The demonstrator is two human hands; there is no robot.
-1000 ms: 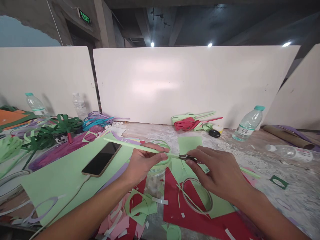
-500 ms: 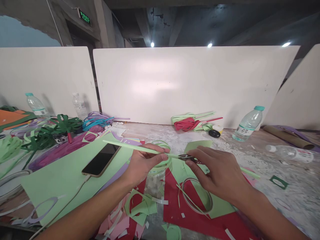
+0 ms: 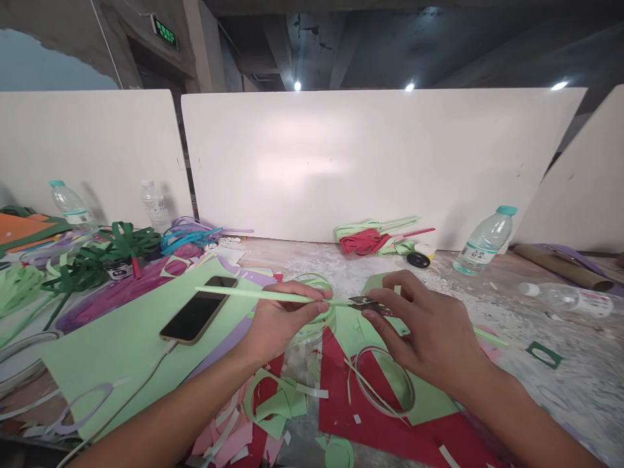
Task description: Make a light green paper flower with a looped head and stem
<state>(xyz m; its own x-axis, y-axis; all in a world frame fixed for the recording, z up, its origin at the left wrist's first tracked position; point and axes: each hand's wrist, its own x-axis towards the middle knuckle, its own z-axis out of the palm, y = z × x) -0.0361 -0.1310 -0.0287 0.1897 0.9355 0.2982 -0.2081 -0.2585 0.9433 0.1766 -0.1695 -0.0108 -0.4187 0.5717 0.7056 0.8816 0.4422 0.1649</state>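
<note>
My left hand (image 3: pixel 281 320) pinches a long light green paper strip (image 3: pixel 244 294) that sticks out to the left above a phone (image 3: pixel 197 317). My right hand (image 3: pixel 429 331) is closed on small dark scissors (image 3: pixel 366 303), whose blades meet the strip just right of my left fingertips. A light green sheet (image 3: pixel 377 284) curls up behind my right fingers. Under my hands lie red paper (image 3: pixel 390 422), green offcuts (image 3: pixel 275 403) and a clear tape ring (image 3: pixel 385 383).
A large green sheet (image 3: pixel 121 351) lies at the left under the phone and its cable. Paper strip flowers (image 3: pixel 97 250) and bottles (image 3: pixel 68 203) stand at the back left. A bundle of strips (image 3: pixel 373 239), a water bottle (image 3: pixel 482 242), another lying bottle (image 3: pixel 565 296) and a cardboard tube (image 3: pixel 560 268) are at the right. White partitions (image 3: pixel 370 162) close off the back.
The strip's left end has dropped from tilted to nearly level. The green sheet behind my right hand has curled up and my right fingers have shifted slightly on the scissors.
</note>
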